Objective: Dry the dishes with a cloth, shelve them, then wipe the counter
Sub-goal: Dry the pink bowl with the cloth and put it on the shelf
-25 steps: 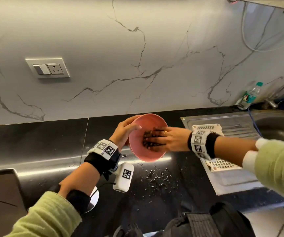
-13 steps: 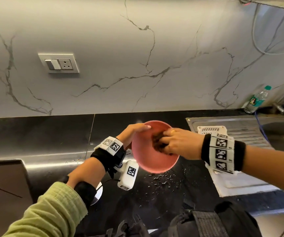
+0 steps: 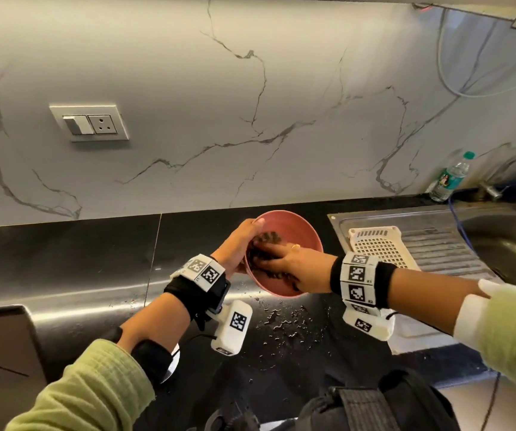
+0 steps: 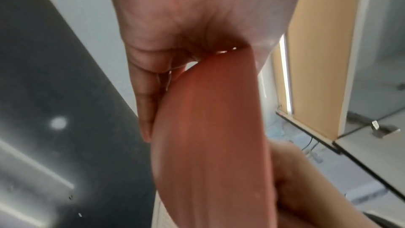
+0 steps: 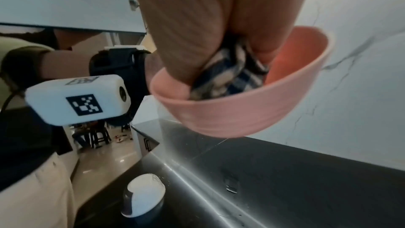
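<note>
— How far along is the job?

— Early, I'd judge. The pink bowl [image 3: 284, 253] is only now being dried, held in the air above the black table [image 3: 64, 259]. Nothing in view is shelved, and water drops [image 3: 284, 325] lie on the table under the bowl, so the wiping is left too.

— And the hands?

— The left hand [image 3: 238, 247] grips the bowl's rim, fingers [image 4: 144, 103] pressed together along the outside wall. The right hand [image 3: 294, 262] is inside, its fingers curled round a checked cloth [image 5: 228, 79] and pushing it against the inner wall.

— Which way does the bowl point?

— Its mouth tips up and toward the person (a round bowl, so no real long axis). A white rack [image 3: 381, 247] sits on the sink's drainboard [image 3: 446, 247] just beside.
</note>
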Demonstrator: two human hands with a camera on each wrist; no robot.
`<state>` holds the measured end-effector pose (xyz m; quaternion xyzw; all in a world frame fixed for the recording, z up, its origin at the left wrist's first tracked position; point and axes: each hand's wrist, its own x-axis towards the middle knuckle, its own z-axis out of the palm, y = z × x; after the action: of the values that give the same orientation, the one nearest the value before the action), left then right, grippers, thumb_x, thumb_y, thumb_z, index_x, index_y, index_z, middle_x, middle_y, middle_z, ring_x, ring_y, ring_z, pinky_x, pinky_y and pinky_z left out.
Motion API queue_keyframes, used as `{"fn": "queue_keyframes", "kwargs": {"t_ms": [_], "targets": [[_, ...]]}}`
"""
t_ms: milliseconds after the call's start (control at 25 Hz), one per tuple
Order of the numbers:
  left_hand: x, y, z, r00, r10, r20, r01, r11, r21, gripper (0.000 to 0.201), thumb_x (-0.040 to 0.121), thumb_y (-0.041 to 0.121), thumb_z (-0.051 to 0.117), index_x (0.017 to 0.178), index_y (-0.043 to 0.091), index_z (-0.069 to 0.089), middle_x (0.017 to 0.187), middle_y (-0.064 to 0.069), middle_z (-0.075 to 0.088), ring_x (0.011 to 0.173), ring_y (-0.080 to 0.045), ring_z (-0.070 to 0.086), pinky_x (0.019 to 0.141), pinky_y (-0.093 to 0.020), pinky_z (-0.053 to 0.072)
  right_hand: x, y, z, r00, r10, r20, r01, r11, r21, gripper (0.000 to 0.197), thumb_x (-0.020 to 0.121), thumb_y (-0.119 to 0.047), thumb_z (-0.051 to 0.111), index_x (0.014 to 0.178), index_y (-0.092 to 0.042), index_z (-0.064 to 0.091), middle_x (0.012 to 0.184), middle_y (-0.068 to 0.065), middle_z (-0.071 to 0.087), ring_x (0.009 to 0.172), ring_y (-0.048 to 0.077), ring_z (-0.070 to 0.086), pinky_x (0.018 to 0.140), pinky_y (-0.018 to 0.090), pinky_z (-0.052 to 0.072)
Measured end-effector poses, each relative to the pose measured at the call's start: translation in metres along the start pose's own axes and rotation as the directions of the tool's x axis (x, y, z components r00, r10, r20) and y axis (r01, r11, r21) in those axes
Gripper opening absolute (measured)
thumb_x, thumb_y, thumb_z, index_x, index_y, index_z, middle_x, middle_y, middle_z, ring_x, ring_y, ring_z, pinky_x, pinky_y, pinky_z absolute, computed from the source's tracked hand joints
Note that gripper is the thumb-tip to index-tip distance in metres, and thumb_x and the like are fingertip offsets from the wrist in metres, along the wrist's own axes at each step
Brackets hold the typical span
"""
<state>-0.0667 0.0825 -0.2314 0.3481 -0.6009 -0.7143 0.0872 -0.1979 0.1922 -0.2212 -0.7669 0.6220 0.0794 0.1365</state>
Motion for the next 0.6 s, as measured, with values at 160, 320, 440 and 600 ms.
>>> {"fn": "queue_keyframes", "kwargs": {"t_ms": [160, 320, 440, 600], "targets": [[0.0, 0.004, -0.008, 0.998, 0.038, 0.043, -0.044, 0.987, 0.153, 0.033, 0.092, 0.053, 0.045, 0.115, 0.029, 0.045, 0.118, -0.011, 0.056, 0.1, -0.035, 0.063, 0.082, -0.05, 0.055, -0.019, 0.026, -0.001, 0.987, -0.105, 0.118, 0.133, 0.957, -0.26, 0.043, 0.091, -0.014, 0.055, 0.133, -0.023, 0.053, 0.14, 0.002, 0.047, 0.126, 0.027, 0.045, 0.107, 0.042, 0.038], [0.006, 0.003, -0.013, 0.992, -0.039, 0.123, 0.027, 0.995, 0.095, 0.041, 0.085, 0.056, 0.054, 0.114, 0.029, 0.043, 0.122, -0.014, 0.051, 0.104, -0.038, 0.062, 0.082, -0.053, 0.054, -0.034, 0.042, 0.001, 0.997, -0.062, 0.04, 0.074, 0.854, -0.514, 0.043, 0.089, -0.022, 0.062, 0.131, -0.022, 0.054, 0.141, 0.007, 0.049, 0.127, 0.032, 0.048, 0.11, 0.045, 0.033], [0.008, 0.0, -0.015, 0.974, -0.155, 0.163, 0.156, 0.988, 0.006, 0.061, 0.084, 0.061, 0.051, 0.127, 0.018, 0.045, 0.123, -0.021, 0.055, 0.105, -0.04, 0.062, 0.085, -0.051, 0.053, -0.041, 0.043, 0.004, 0.977, -0.174, -0.124, 0.1, 0.885, -0.455, 0.038, 0.074, -0.026, 0.077, 0.11, -0.024, 0.065, 0.111, 0.0, 0.069, 0.1, 0.026, 0.066, 0.092, 0.041, 0.049], [0.006, 0.012, -0.008, 0.999, -0.01, 0.043, 0.007, 0.998, 0.066, 0.062, 0.087, 0.053, 0.05, 0.14, 0.024, 0.034, 0.128, -0.014, 0.049, 0.11, -0.028, 0.057, 0.096, -0.053, 0.044, -0.051, 0.045, -0.011, 0.978, -0.075, -0.196, 0.082, 0.996, 0.026, 0.024, 0.083, -0.023, 0.069, 0.106, -0.02, 0.065, 0.098, -0.003, 0.067, 0.087, 0.014, 0.061, 0.081, 0.028, 0.047]]}}
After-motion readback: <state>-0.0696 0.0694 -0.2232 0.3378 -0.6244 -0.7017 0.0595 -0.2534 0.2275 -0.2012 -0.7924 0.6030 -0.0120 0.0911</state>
